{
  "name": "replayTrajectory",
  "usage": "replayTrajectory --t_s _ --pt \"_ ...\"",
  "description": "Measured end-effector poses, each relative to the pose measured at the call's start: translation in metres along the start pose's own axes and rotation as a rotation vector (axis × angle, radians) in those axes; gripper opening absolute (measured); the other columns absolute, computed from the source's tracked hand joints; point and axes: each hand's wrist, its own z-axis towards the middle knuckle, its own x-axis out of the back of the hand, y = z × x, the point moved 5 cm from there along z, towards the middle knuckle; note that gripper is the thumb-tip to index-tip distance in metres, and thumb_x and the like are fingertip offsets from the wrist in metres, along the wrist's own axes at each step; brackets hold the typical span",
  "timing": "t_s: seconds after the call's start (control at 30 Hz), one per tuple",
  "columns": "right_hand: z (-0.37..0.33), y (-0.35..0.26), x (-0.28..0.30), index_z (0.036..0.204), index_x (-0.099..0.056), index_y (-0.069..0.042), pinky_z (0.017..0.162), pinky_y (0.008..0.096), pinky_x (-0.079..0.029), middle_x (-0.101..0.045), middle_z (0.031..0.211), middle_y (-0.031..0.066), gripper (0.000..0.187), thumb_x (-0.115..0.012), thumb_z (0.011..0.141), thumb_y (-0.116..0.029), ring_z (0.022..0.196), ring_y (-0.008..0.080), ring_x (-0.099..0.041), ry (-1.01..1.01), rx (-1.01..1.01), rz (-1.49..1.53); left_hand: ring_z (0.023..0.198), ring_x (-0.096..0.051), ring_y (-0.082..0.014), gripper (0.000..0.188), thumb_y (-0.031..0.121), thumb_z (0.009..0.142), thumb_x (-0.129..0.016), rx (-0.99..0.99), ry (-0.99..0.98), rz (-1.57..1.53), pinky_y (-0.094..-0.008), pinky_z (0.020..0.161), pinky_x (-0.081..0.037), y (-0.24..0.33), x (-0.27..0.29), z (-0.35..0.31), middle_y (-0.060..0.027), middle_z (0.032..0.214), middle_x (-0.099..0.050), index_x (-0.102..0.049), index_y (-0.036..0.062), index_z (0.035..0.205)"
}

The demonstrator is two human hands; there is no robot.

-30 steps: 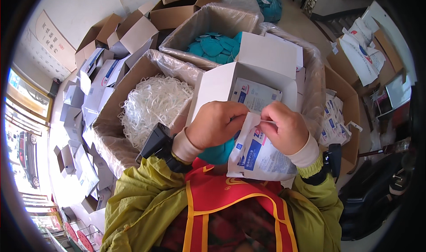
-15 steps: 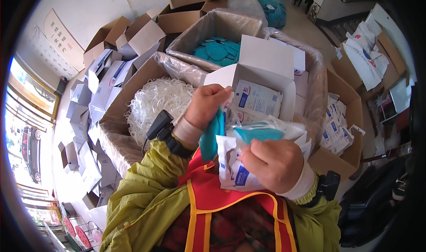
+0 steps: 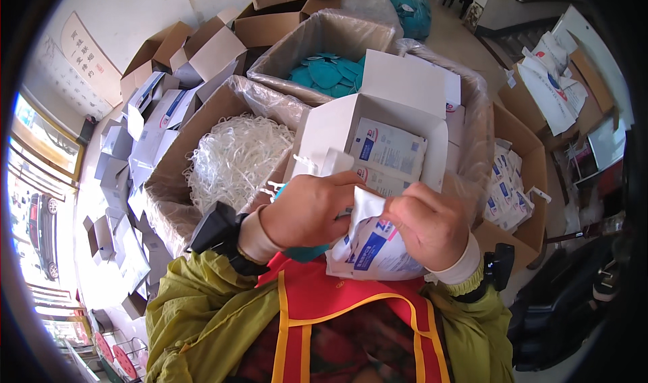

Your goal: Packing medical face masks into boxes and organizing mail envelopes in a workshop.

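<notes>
My right hand (image 3: 432, 224) pinches the upper edge of a white packet (image 3: 378, 249) with blue and pink print, held in front of my chest. My left hand (image 3: 307, 209) is closed at the packet's other side, with a teal flat piece (image 3: 305, 253) partly showing below it. White strips (image 3: 307, 163) stick out above the left hand, and its fingertips are partly hidden. Just beyond both hands, an open white carton (image 3: 405, 79) holds similar white packets (image 3: 390, 147).
Left stands a plastic-lined box (image 3: 169, 204) of white strips (image 3: 239, 150); behind, another lined box (image 3: 270, 62) of teal pieces (image 3: 327, 74). A cardboard box (image 3: 533, 174) of packets (image 3: 507, 188) stands right. Empty cartons (image 3: 128, 248) are heaped at far left.
My left hand has moved down to the packet, bringing the teal piece lower. The right hand has shifted up slightly and now grips the packet's top edge; the clear plastic with teal is no longer visible.
</notes>
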Motion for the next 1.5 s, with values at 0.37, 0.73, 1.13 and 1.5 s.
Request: replayTrajectory --t_s 0.37,0.73,1.13,1.5 --pt "0.001 0.013 -0.015 0.097 -0.062 -0.006 0.056 0.0356 -0.051 -0.060 0.081 0.0076 0.025 -0.071 0.074 -0.001 0.067 0.0269 -0.063 -0.094 -0.152 0.153 0.076 -0.065 -0.0346 0.027 0.013 0.079 -0.068 0.155 0.059 -0.453 -0.0365 0.067 -0.051 -0.023 -0.025 -0.013 -0.0152 0.083 -0.066 -0.062 0.0068 0.104" --pt "0.016 0.020 -0.038 0.087 -0.061 -0.007 0.058 0.0372 -0.050 -0.061 0.079 0.0091 0.016 -0.069 0.073 -0.003 0.069 0.0308 -0.063 -0.266 -0.168 0.176 0.073 -0.065 -0.0354 0.025 0.010 0.077 -0.065 0.207 0.129 -0.259 -0.0408 0.063 -0.052 -0.034 -0.015 -0.021 -0.0149 0.076 -0.066 -0.057 0.0081 0.101" --pt "-0.005 0.062 0.005 0.080 -0.060 -0.003 0.056 0.0339 -0.046 -0.058 0.071 0.0109 0.010 -0.069 0.076 -0.001 0.063 0.0268 -0.061 -0.087 -0.402 0.099 0.060 -0.056 -0.0050 0.016 0.003 0.082 -0.070 0.495 0.491 -1.035 -0.0185 0.051 -0.043 -0.081 0.017 -0.047 -0.0009 0.077 -0.063 -0.058 0.0047 0.092" --pt "0.051 0.162 -0.071 0.084 -0.059 -0.002 0.071 0.0444 -0.047 -0.064 0.089 0.0174 0.012 -0.062 0.083 -0.013 0.085 0.0385 -0.060 -0.435 -0.417 -0.036 0.049 -0.044 -0.0049 0.020 0.026 0.094 -0.060 0.266 0.932 -1.041 -0.0182 0.045 -0.035 -0.118 0.095 -0.107 -0.0034 0.075 -0.059 -0.056 0.0070 0.090"
